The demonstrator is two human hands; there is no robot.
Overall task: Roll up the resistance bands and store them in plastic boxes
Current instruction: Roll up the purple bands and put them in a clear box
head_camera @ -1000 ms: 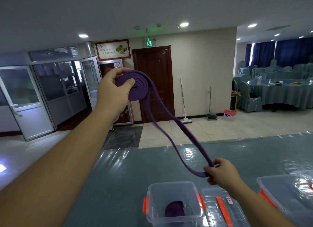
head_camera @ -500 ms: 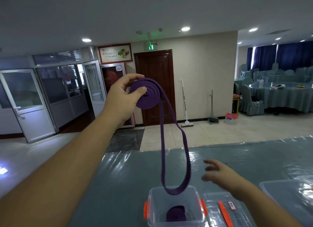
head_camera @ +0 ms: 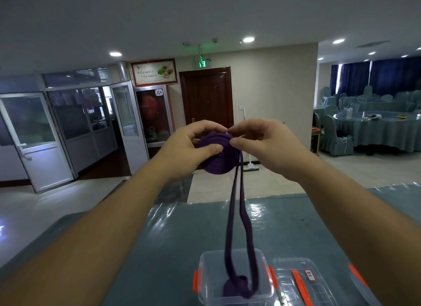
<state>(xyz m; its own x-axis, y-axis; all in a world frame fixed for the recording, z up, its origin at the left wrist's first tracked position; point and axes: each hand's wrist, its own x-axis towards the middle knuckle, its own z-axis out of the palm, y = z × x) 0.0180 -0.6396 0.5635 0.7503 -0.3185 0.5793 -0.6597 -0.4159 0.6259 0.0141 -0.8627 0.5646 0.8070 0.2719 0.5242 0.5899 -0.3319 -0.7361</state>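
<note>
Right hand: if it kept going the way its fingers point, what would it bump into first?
The right hand points left; it would meet the rolled purple band it already pinches, then the left hand.

Half-coiled purple band (head_camera: 216, 156); tail dangling over box (head_camera: 233, 299)

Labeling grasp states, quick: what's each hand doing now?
Left hand: grips the coiled purple rubber resistance band.
Right hand: pinches the same band's coil at its top edge.

The plastic box (head_camera: 233, 276) gets chopped off by the bottom edge, same for the lid (head_camera: 307, 280) just right of it. The band's (head_camera: 218, 155) hanging loop blurs into the dark roll inside the box; can't tell if they touch.
</note>
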